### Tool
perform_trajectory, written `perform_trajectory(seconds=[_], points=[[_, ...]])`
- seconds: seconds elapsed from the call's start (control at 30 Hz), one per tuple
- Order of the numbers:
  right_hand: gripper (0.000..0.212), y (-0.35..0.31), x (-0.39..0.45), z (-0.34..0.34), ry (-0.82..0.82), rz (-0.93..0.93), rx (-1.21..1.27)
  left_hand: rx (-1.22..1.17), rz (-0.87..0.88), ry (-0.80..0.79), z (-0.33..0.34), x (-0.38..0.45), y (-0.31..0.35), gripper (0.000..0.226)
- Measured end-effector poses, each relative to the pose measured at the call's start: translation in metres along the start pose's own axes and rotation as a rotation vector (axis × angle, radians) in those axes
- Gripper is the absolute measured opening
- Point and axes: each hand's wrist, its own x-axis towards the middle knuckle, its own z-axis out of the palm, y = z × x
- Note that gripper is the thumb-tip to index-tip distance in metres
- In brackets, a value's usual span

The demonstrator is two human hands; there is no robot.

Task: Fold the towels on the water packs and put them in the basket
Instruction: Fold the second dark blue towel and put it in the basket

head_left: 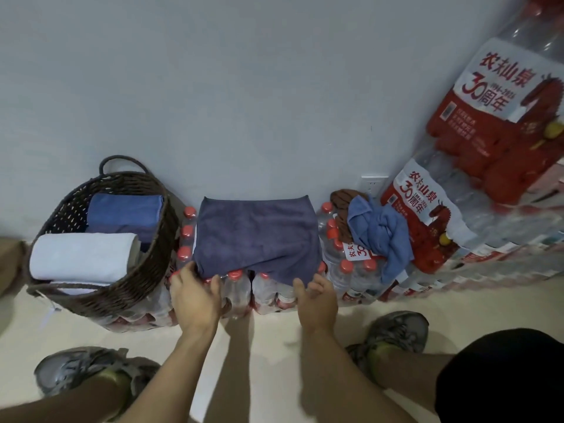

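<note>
We see a dark purple-grey terry towel [256, 236] spread flat over the red-capped tops of the shrink-wrapped packs of clear water bottles [265, 290] that stand against the pale wall, its far edge at the wall side of the packs and its near edge drooping over their front edge. Our left hand [195, 296] is at the towel's near left corner, fingers loosely spread and reaching onto the cloth there; whether they pinch it we cannot tell. Our right hand [317, 296] is at the near right corner, thumb apart from gently curled fingers that touch the hanging edge. Left of the packs the dark brown woven wicker basket [146, 276] holds a folded blue towel [125, 213] and a rolled white towel [82, 256]. On the right end of the packs lie a crumpled light blue towel [378, 232] and a brown towel [343, 198].
</note>
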Motion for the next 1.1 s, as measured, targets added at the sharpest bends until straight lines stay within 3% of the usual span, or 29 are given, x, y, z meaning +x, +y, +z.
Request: perform_trajectory(seconds=[0.17, 0.33, 0.47, 0.7, 0.9, 1.0, 1.1], points=[[0.033, 0.008, 0.012, -0.003, -0.056, 0.191, -0.057, 0.125, 0.014, -0.073, -0.013, 0.027, -0.014, 0.025], [0.010, 0.004, 0.024, 0.001, -0.006, 0.232, 0.046, -0.077, 0.090, -0.036, -0.019, 0.030, -0.007, 0.007], [0.014, -0.009, 0.031, -0.007, 0.119, 0.087, 0.146, -0.278, 0.063, -0.032, -0.024, 0.033, 0.000, 0.012], [0.020, -0.030, 0.053, -0.019, 0.185, 0.067, 0.292, -0.255, 0.118, 0.065, -0.030, 0.043, 0.002, 0.012], [0.021, -0.019, 0.050, -0.025, 0.246, 0.026, 0.274, -0.087, 0.012, 0.015, -0.027, 0.049, -0.009, 0.018], [0.017, -0.005, 0.040, -0.026, 0.256, -0.014, 0.166, 0.009, -0.043, -0.060, -0.024, 0.049, -0.016, 0.018], [0.021, 0.009, 0.036, -0.025, 0.232, 0.065, 0.044, 0.032, -0.100, -0.113, -0.022, 0.050, -0.025, 0.018]])
